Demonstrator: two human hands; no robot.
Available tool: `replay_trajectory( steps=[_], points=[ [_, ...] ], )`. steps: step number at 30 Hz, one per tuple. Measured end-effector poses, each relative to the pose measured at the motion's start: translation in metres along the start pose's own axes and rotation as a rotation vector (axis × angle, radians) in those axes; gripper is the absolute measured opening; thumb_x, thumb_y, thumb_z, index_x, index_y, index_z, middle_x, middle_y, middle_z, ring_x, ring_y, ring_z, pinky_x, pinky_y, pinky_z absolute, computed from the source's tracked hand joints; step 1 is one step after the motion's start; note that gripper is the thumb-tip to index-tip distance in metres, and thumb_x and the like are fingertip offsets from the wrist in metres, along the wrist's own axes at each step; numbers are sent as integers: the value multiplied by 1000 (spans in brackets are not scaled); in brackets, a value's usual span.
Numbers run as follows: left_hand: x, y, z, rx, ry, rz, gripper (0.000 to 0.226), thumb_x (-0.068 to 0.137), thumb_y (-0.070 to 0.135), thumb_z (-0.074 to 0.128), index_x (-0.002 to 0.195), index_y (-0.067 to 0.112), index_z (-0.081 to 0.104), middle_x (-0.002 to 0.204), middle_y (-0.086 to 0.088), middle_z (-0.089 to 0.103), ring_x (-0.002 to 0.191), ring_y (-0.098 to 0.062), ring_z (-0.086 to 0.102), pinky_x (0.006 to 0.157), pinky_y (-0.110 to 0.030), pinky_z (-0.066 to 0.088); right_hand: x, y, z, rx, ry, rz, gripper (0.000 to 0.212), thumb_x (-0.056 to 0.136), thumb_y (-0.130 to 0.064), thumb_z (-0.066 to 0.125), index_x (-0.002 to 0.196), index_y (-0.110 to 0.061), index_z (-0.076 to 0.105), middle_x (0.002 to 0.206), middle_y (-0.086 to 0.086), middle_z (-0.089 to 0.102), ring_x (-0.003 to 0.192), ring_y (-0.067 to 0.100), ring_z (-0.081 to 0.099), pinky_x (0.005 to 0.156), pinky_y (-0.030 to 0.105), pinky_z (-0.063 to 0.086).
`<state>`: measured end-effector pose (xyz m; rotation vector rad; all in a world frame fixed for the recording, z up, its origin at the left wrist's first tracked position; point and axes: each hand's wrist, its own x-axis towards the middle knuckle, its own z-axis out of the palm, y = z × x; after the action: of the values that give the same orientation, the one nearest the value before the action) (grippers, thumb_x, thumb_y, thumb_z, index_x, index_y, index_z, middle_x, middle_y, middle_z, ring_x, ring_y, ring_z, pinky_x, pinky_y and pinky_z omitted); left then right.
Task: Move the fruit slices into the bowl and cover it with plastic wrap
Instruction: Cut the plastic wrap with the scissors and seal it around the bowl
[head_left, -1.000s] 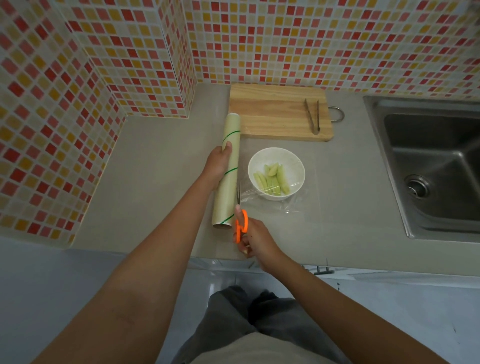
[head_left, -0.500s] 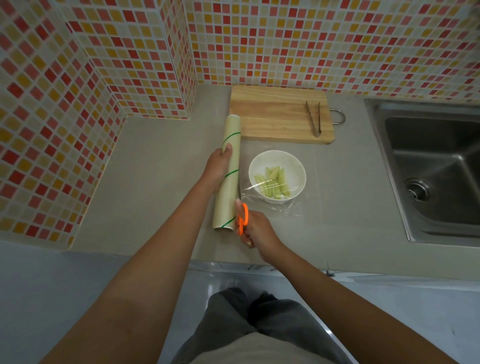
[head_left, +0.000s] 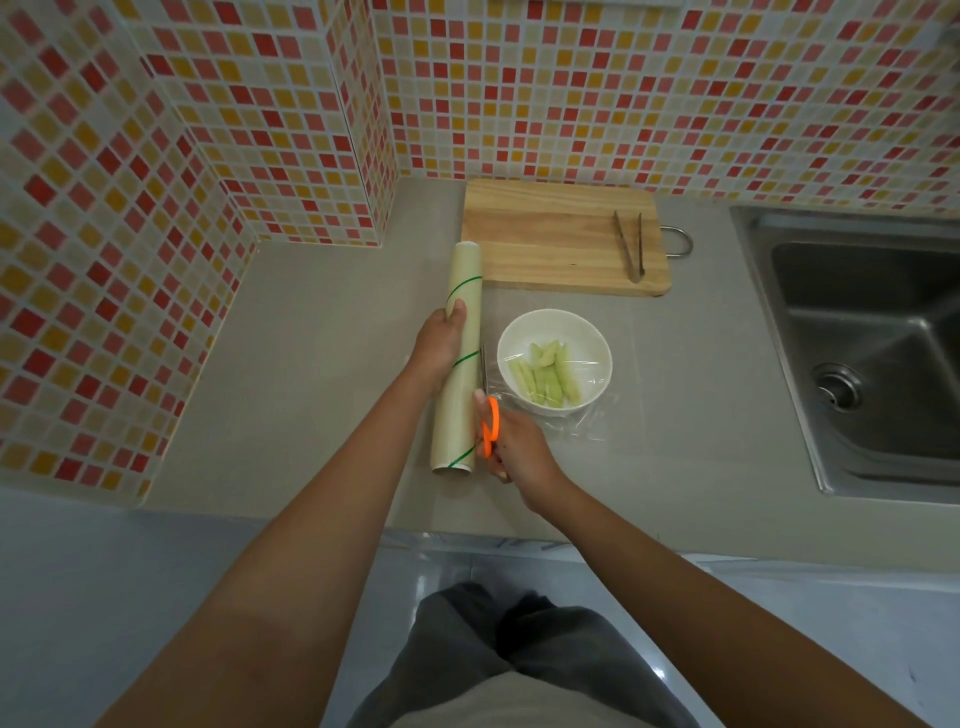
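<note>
Head view: scissors (head_left: 488, 410) run between roll (head_left: 459, 358) and bowl (head_left: 554, 358).

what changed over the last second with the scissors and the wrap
The right hand pushed the scissors forward along the roll, away from the person, cutting further through the wrap beside the bowl. The left hand kept holding the roll down; bowl, slices, board and tongs stayed put.
</note>
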<state>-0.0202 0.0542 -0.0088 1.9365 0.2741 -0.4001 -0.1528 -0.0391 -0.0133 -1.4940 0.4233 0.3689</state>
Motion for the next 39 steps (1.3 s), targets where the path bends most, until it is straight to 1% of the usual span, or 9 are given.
replay_trajectory(
  steps=[9,14,17,20,24,28,32,35,39],
  points=[
    [-3,3,2,-12,-5,3,55,100,44,31,118,-2,55,118,-23,60,109,-36,58,95,-43,46,9,-15,-2,-47,12,-3,47,94,-47,50,65,-11,41,57,9,45,31,8,33,36,17,25],
    [-5,3,1,-24,-16,3,56,100,45,30,118,-1,56,115,-20,61,107,-35,59,96,-45,47,16,-22,-3,-35,35,18,54,92,-51,51,56,-11,42,44,1,43,28,7,34,34,15,26],
    [-6,4,2,-45,-17,9,55,101,44,30,116,-2,57,115,-22,61,102,-33,59,95,-45,46,21,-25,-4,-12,45,25,51,92,-47,53,57,-11,44,50,5,45,26,5,34,33,13,25],
    [-6,5,1,-68,-7,12,55,101,43,30,117,-2,57,116,-23,62,105,-36,60,96,-46,48,25,-27,-4,-22,50,38,51,91,-50,54,58,-11,46,57,9,48,25,6,34,33,12,25],
    [-8,5,0,-54,-10,15,53,101,42,30,115,0,59,115,-21,62,97,-29,59,93,-43,47,30,-34,-4,-38,62,58,54,88,-55,54,59,-10,47,56,10,50,25,9,33,33,13,24],
    [-10,7,0,-82,-18,6,53,101,41,29,114,0,59,115,-23,62,102,-33,60,95,-47,48,34,-37,-6,-13,50,38,50,91,-49,54,61,-9,47,56,10,49,24,7,33,33,12,23],
    [-12,9,-2,-88,-24,2,53,101,42,29,113,1,60,114,-21,64,100,-33,62,94,-46,49,38,-44,-5,-65,59,44,55,90,-55,51,59,-9,49,48,5,51,23,8,34,35,13,25],
    [-14,11,-2,-109,-42,-13,55,101,43,28,115,0,60,116,-21,64,106,-36,61,97,-50,48,43,-49,-6,-79,62,29,55,91,-53,51,59,-9,49,53,7,52,23,7,34,37,17,26],
    [-16,12,-2,-139,-35,-19,54,101,43,29,116,1,60,114,-22,64,105,-37,62,95,-51,49,48,-54,-5,-84,75,48,55,90,-55,52,58,-10,51,55,6,54,23,8,35,42,22,28]
  ],
)
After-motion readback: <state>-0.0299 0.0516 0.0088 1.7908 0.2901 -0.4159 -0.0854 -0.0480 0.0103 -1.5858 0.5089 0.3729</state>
